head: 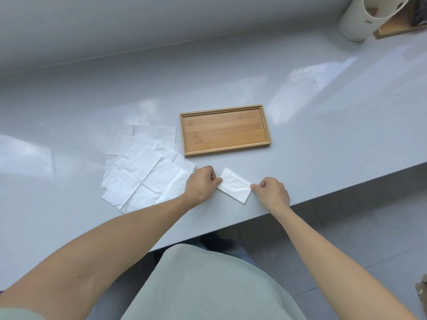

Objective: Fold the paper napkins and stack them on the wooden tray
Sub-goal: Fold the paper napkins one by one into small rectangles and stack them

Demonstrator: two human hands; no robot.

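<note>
A small folded white napkin (234, 185) lies flat on the grey counter near its front edge. My left hand (202, 183) pinches its left corner and my right hand (272, 192) pinches its right corner. Behind it, the wooden tray (268, 132) sits with nothing in it. To the left, several unfolded white napkins (143, 167) lie overlapping in a loose spread, partly under my left wrist.
The grey counter (323, 125) runs back to a wall ledge. A white cylindrical container (362, 19) and another wooden piece (397, 28) stand at the far right corner. The counter's front edge runs diagonally just below my hands, with the floor beyond.
</note>
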